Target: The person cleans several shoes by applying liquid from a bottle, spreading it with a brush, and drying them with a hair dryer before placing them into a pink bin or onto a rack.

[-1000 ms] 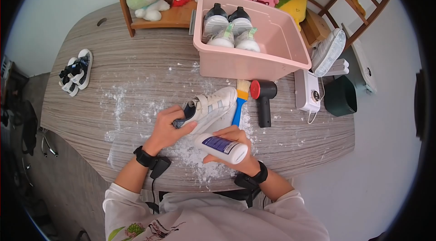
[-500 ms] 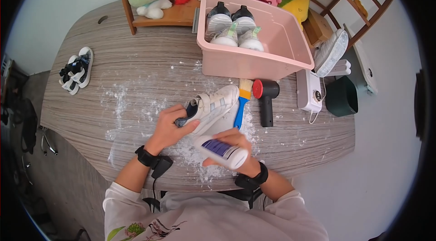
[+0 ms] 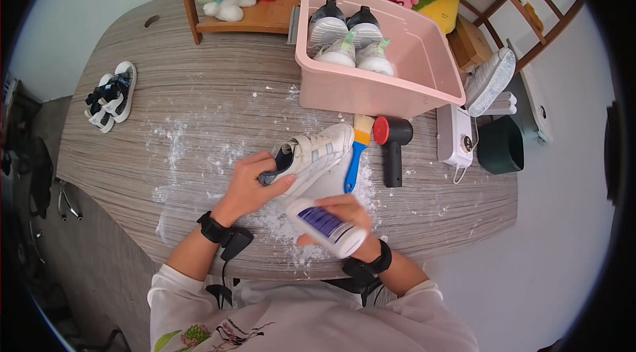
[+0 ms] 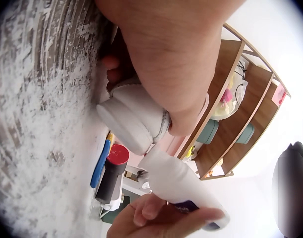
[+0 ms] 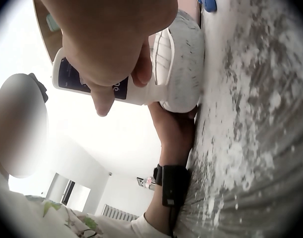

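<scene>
My left hand (image 3: 250, 186) grips the heel of a white sneaker (image 3: 318, 153) with pale grey stripes, thumb on the near side and fingers round the back. The shoe is tilted, its toe pointing away to the right. My right hand (image 3: 351, 211) holds a white plastic bottle (image 3: 324, 227) with a purple label, its top end angled toward the shoe. In the left wrist view the bottle (image 4: 173, 181) has its narrow end close by the shoe's heel (image 4: 136, 116). Dark scuffs mark the sneaker's sole edge (image 5: 186, 64) in the right wrist view.
White powder and flakes (image 3: 298, 236) litter the table. Beyond the shoe lie a blue-handled brush (image 3: 354, 166) and a black handheld device (image 3: 393, 153) with a red end. A pink bin (image 3: 377, 93) holds several shoes. Small sneakers (image 3: 112, 97) stand left; a dark green container (image 3: 501, 143) stands right.
The bottle's base has swung slightly down and toward me in my right hand. My left hand keeps its grip on the sneaker. The head view has shifted a little.
</scene>
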### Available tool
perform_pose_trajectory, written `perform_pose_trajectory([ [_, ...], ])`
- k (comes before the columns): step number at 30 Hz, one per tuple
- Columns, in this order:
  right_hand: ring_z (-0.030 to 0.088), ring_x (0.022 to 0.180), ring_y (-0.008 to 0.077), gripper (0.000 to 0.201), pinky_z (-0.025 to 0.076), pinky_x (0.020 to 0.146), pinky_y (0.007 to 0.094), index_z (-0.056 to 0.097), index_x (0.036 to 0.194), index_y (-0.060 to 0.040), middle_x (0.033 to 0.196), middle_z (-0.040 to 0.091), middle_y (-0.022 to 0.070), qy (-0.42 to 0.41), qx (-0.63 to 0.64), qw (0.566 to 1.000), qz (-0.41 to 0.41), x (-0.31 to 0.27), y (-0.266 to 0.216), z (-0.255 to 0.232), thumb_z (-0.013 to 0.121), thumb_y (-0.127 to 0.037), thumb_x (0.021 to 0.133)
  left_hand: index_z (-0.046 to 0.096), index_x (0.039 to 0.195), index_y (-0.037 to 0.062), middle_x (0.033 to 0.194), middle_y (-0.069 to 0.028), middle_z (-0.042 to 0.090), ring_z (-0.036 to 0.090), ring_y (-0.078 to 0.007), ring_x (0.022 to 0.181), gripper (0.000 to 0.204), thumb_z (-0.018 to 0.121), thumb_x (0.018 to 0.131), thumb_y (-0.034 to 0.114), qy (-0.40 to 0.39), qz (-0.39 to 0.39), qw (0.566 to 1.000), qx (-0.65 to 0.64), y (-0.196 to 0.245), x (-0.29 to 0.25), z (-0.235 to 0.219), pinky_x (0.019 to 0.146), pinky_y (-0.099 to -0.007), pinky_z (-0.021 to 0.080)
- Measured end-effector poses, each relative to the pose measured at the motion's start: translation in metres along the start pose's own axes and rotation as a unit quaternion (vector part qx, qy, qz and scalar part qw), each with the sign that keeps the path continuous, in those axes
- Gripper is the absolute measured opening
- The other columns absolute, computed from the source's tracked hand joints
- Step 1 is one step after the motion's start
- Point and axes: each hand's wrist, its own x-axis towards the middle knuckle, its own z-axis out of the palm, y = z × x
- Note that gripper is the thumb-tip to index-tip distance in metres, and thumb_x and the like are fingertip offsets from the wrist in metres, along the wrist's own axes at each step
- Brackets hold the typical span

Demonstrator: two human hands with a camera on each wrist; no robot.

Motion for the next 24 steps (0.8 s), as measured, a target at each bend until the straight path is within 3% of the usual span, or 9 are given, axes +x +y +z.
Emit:
perform_pose_trajectory([
  [2, 0.072, 0.09, 0.0269, 0.077, 0.06, 0.065, 0.0294, 0.054, 0.109, 0.0021, 0.099, 0.068, 0.0179, -0.01, 0.012, 0.999, -0.031, -0.007, 0.001, 0.009, 0.102, -0.024, 0.055, 0.054, 0.071, -0.0045, 0.07, -0.0086, 0.046, 0.043, -0.0193, 0.061, 0.035, 0.08, 0.078, 0.019, 0.018, -0.002, 1.0, -0.024, 0.005, 0.001, 0.002, 0.055, -0.0331, 0.036],
  [5, 0.072, 0.09, 0.0267, 0.076, 0.06, 0.066, 0.0289, 0.054, 0.108, 0.0008, 0.1, 0.068, 0.0171, -0.002, 0.023, 1.0, -0.008, -0.007, 0.001, 0.01, 0.101, -0.026, 0.055, 0.07, 0.084, -0.0037, 0.073, -0.0095, 0.058, 0.054, -0.0201, 0.062, 0.029, 0.082, 0.079, 0.022, 0.007, 0.009, 1.0, 0.002, -0.002, -0.001, 0.0, 0.055, -0.0323, 0.041],
  [12, 0.069, 0.091, 0.0263, 0.073, 0.058, 0.075, 0.0331, 0.049, 0.111, -0.0029, 0.105, 0.067, 0.0176, 0.077, -0.042, 0.995, 0.051, 0.001, 0.029, -0.022, 0.1, -0.019, 0.06, 0.067, 0.08, -0.0039, 0.072, -0.0102, 0.056, 0.051, -0.0205, 0.061, 0.029, 0.082, 0.079, 0.021, 0.01, 0.003, 1.0, -0.009, -0.001, 0.001, 0.001, 0.056, -0.0333, 0.04],
  [14, 0.065, 0.099, 0.0268, 0.071, 0.055, 0.087, 0.0375, 0.045, 0.112, -0.0034, 0.107, 0.065, 0.0176, 0.118, -0.032, 0.985, 0.121, -0.002, 0.039, -0.031, 0.097, -0.013, 0.065, 0.045, 0.068, -0.0021, 0.068, -0.0062, 0.04, 0.037, -0.0166, 0.062, 0.042, 0.078, 0.081, 0.021, 0.022, -0.014, 0.999, -0.036, 0.0, 0.001, 0.002, 0.056, -0.0327, 0.031],
  [18, 0.061, 0.106, 0.0245, 0.068, 0.051, 0.094, 0.0368, 0.044, 0.115, -0.0029, 0.115, 0.059, 0.0176, 0.196, -0.095, 0.969, 0.117, 0.001, 0.054, -0.044, 0.094, -0.009, 0.069, 0.059, 0.074, -0.0037, 0.07, -0.0094, 0.053, 0.048, -0.0188, 0.062, 0.033, 0.081, 0.08, 0.02, 0.011, -0.021, 0.999, -0.026, -0.008, -0.001, -0.001, 0.056, -0.0327, 0.038],
  [19, 0.061, 0.106, 0.0245, 0.068, 0.051, 0.094, 0.0368, 0.044, 0.115, -0.0029, 0.115, 0.059, 0.0176, 0.198, -0.096, 0.968, 0.118, 0.001, 0.054, -0.045, 0.094, -0.009, 0.069, 0.058, 0.074, -0.0031, 0.071, -0.0092, 0.053, 0.049, -0.0185, 0.063, 0.034, 0.081, 0.079, 0.02, 0.01, -0.02, 1.0, -0.021, -0.008, -0.001, -0.002, 0.057, -0.0322, 0.039],
  [21, 0.06, 0.109, 0.0234, 0.066, 0.051, 0.094, 0.0368, 0.043, 0.118, -0.0021, 0.118, 0.058, 0.0171, 0.281, -0.005, 0.933, 0.224, 0.002, 0.055, -0.048, 0.09, -0.005, 0.072, 0.057, 0.074, -0.0024, 0.072, -0.009, 0.054, 0.049, -0.0181, 0.064, 0.034, 0.082, 0.079, 0.02, 0.008, -0.016, 1.0, -0.016, -0.008, -0.001, -0.002, 0.058, -0.0317, 0.039],
  [22, 0.064, 0.097, 0.0201, 0.057, 0.056, 0.082, 0.0334, 0.044, 0.118, -0.0008, 0.114, 0.06, 0.0165, 0.306, 0.019, 0.924, 0.227, 0.006, 0.056, -0.048, 0.085, -0.003, 0.078, 0.057, 0.076, -0.0015, 0.073, -0.0088, 0.054, 0.049, -0.0183, 0.065, 0.033, 0.082, 0.078, 0.02, 0.02, -0.013, 0.999, -0.033, -0.009, -0.002, -0.001, 0.06, -0.0312, 0.04],
  [24, 0.065, 0.087, 0.0184, 0.052, 0.057, 0.073, 0.0309, 0.045, 0.117, -0.0006, 0.11, 0.062, 0.0167, 0.321, 0.075, 0.904, 0.273, 0.014, 0.048, -0.053, 0.082, -0.002, 0.08, 0.057, 0.077, -0.0007, 0.074, -0.0086, 0.055, 0.05, -0.0185, 0.067, 0.032, 0.082, 0.077, 0.019, 0.031, -0.009, 0.998, -0.05, -0.009, -0.002, 0.0, 0.061, -0.0308, 0.041],
])
